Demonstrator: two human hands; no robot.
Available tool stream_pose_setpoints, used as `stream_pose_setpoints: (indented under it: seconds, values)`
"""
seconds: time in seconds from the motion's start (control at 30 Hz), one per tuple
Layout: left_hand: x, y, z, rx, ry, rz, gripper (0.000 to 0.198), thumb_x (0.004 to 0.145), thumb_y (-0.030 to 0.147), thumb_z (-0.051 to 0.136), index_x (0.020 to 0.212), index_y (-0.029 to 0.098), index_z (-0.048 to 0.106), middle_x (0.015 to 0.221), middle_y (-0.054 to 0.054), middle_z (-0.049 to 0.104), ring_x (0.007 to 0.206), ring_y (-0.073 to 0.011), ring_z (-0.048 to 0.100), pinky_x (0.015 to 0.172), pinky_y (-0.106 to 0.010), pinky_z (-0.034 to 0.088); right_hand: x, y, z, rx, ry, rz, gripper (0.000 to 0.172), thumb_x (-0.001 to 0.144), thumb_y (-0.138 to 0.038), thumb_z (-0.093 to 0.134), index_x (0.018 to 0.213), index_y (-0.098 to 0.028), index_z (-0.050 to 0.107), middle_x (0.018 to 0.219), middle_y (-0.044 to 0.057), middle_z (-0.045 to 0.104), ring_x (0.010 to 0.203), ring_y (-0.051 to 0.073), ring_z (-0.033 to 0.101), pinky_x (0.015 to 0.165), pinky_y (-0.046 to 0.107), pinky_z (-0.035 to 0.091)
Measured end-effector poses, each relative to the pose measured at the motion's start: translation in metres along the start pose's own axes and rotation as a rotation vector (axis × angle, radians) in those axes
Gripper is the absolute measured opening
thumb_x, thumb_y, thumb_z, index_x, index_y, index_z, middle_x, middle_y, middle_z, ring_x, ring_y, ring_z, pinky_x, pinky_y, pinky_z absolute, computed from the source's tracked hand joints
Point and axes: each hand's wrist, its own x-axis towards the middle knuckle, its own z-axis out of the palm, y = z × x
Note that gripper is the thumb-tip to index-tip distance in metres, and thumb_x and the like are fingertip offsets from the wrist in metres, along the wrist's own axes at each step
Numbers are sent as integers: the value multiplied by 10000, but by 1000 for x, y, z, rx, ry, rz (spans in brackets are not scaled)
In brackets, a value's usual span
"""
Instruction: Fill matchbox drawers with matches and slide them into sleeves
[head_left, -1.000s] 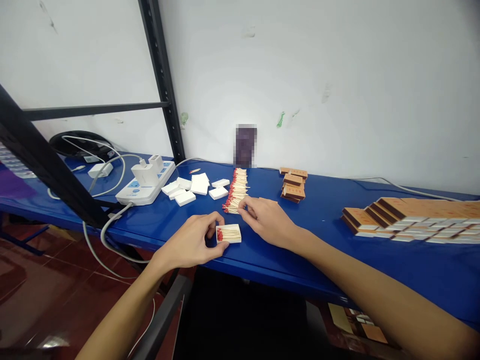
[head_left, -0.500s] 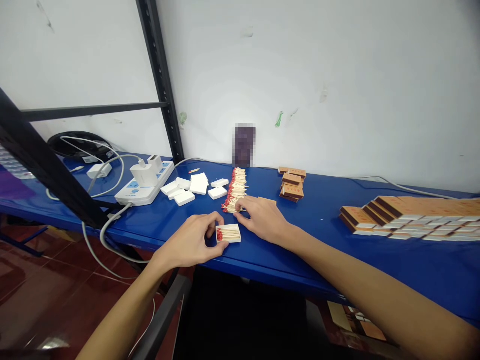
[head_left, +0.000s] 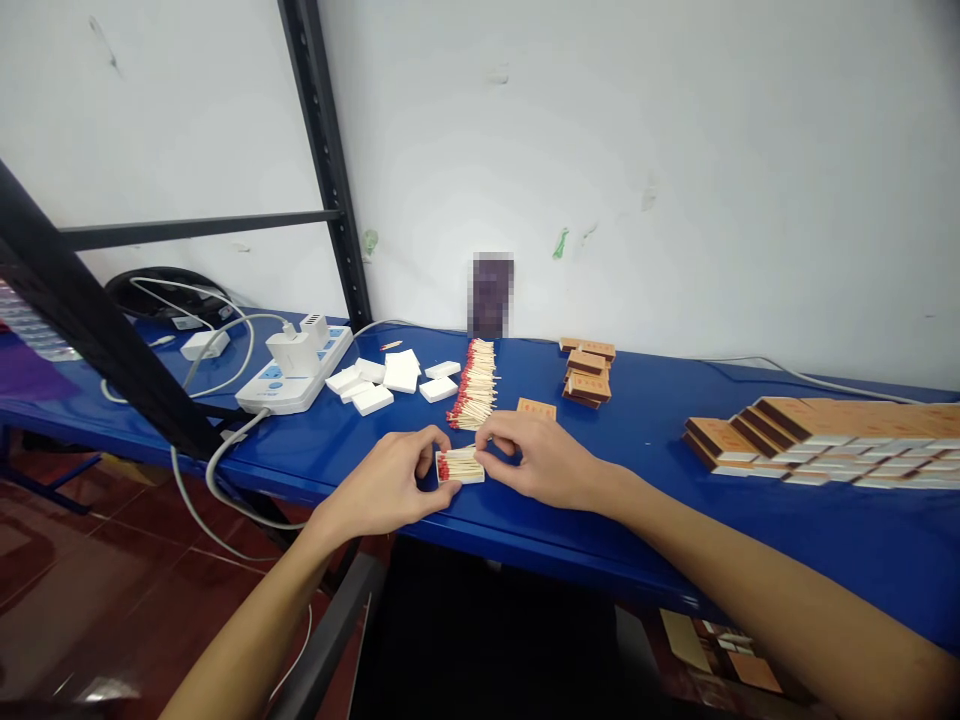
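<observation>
A small white matchbox tray (head_left: 472,479) lies near the table's front edge with red-headed matches (head_left: 459,464) in it. My left hand (head_left: 397,480) grips the tray's left end between thumb and fingers. Closed in a pinch, my right hand (head_left: 532,455) is at the tray's right end, its fingertips on the ends of matches lying across the top. Just behind stands a long pile of matches (head_left: 477,385), heads to the left. An orange matchbox sleeve (head_left: 537,408) lies partly behind my right hand.
White trays (head_left: 373,399) lie scattered left of the pile. Orange matchboxes (head_left: 588,385) are stacked at the back, and a bigger stack (head_left: 817,430) stands right. A power strip (head_left: 292,375) with cables and a black shelf post (head_left: 322,150) are on the left.
My right hand has moved from the front of the match pile toward me to the tray, bringing matches over it. My left hand still grips the tray.
</observation>
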Motion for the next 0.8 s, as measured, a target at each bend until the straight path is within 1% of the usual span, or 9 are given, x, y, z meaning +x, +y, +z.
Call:
stream_pose_setpoints:
  seconds: [0.1, 0.23, 0.33, 0.4, 0.47, 0.67, 0.8]
  values:
    - [0, 0, 0, 7, -1, 7, 188, 809, 338, 604, 936, 210, 550, 620, 76, 443, 568, -108, 446, 565, -235, 340, 0, -1, 0, 19, -52, 27, 52, 852, -214, 566, 812, -184, 579, 648, -46, 459, 581, 89, 416, 588, 223, 296]
    - [-1, 1, -1, 19, -11, 12, 197, 807, 340, 609, 946, 216, 545, 625, 78, 443, 571, -107, 446, 575, -236, 340, 2, 2, -1, -4, -26, 117, 122, 884, -272, 544, 804, -184, 575, 617, -53, 436, 559, 93, 390, 594, 231, 298]
    - [-1, 2, -2, 34, -16, 17, 201, 796, 332, 621, 939, 216, 541, 640, 76, 449, 582, -107, 450, 600, -238, 348, 3, 7, -1, -98, -25, 140, 102, 883, -230, 529, 814, -182, 586, 637, -36, 490, 596, 106, 429, 623, 241, 306]
    - [-1, 2, -3, 33, -26, 19, 202, 795, 341, 624, 929, 216, 540, 648, 73, 453, 588, -109, 454, 609, -240, 351, 2, 12, 0, -177, -52, 131, 63, 863, -200, 542, 858, -185, 603, 697, -14, 550, 653, 122, 472, 630, 245, 302]
    - [-2, 2, -3, 36, -33, 22, 207, 793, 351, 628, 922, 216, 541, 655, 68, 458, 598, -114, 458, 615, -243, 352, 2, 16, 1, -229, -86, 141, 74, 871, -197, 536, 885, -195, 609, 756, -1, 594, 685, 131, 500, 621, 248, 293]
    - [-3, 3, -4, 54, -37, 27, 230, 794, 372, 626, 940, 212, 549, 686, 55, 489, 634, -127, 486, 638, -253, 362, 2, 18, 4, -217, -177, 159, 112, 929, -199, 461, 893, -195, 567, 871, 22, 653, 757, 149, 560, 640, 258, 319]
    - [-2, 3, -4, 54, -29, 22, 218, 801, 378, 616, 920, 206, 554, 671, 54, 490, 622, -127, 487, 627, -254, 362, 3, 14, 0, -232, -154, 174, 127, 956, -225, 423, 925, -191, 541, 887, 33, 647, 748, 157, 558, 635, 271, 321]
